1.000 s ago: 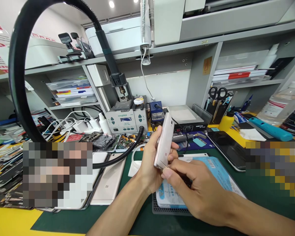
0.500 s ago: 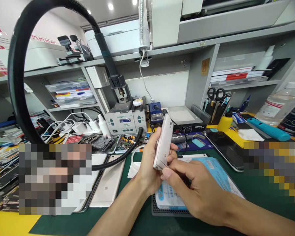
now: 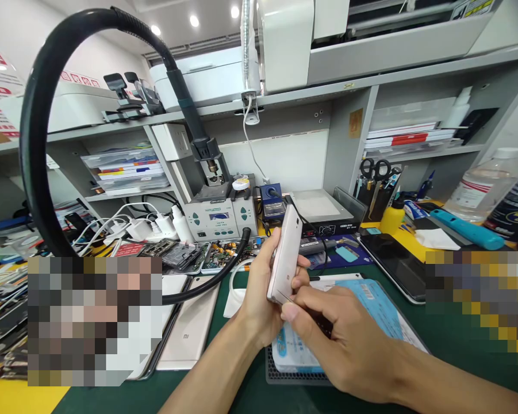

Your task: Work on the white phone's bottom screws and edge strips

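A: How would you expect that phone to handle?

B: Light and stiff, I'd guess, and rather slippery, since the back looks smooth. The glass on the far side would likely be the fragile part.

A: Where should one take hold of it?

B: By the long edges, about midway, I'd say, leaving the lower end free. That's roughly how the left hand has it: grip wrapped round, thumb side along one edge, fingers showing past the other.

A: And its looks?

B: Pale, faintly pink, with rounded corners, a small logo low on the back and a dark camera spot near the top. It's tilted, back partly towards us, raised above the tabletop.

A: What's the right hand doing?

B: Its grip is pinched on a thin tool at the phone's lower end. I can't tell whether the tip touches.

A: Further out?

B: A blue-and-white packet beneath the right hand, a second pale phone lying left of the arms, and a grey station behind.
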The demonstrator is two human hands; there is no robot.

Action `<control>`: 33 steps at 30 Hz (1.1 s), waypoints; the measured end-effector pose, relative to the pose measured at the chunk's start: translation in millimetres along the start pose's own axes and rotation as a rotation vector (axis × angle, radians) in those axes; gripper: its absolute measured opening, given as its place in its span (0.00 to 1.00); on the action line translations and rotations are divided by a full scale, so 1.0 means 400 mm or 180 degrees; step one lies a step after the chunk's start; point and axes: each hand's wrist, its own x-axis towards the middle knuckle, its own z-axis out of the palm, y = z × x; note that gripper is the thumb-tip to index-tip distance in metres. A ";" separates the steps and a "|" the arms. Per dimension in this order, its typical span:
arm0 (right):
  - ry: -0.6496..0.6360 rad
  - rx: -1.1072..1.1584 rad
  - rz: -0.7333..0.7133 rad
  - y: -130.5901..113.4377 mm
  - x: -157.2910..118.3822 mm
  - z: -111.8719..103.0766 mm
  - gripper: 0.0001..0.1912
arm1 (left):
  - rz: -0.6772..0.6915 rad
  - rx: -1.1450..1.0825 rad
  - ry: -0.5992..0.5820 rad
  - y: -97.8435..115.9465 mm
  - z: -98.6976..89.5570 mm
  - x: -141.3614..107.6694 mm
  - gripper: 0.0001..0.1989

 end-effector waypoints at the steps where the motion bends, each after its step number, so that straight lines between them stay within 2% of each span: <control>1: -0.0008 -0.0005 0.0004 0.000 0.001 0.000 0.18 | 0.0002 -0.0002 -0.0005 -0.001 0.000 0.000 0.30; 10: -0.0029 0.0048 0.0008 -0.007 0.004 -0.004 0.18 | -0.0010 0.0019 -0.0069 0.001 -0.005 0.000 0.30; 17: 0.0051 -0.0063 -0.0102 -0.013 0.002 -0.011 0.19 | 0.0028 0.0738 0.0166 0.007 -0.032 0.003 0.28; 22: 0.0061 -0.0157 -0.0074 -0.019 0.002 -0.011 0.19 | 0.0032 0.0984 0.0179 0.006 -0.036 0.002 0.28; 33: 0.0110 -0.0193 -0.0085 -0.012 0.002 -0.005 0.20 | 0.0058 0.1012 0.0160 0.005 -0.034 0.002 0.27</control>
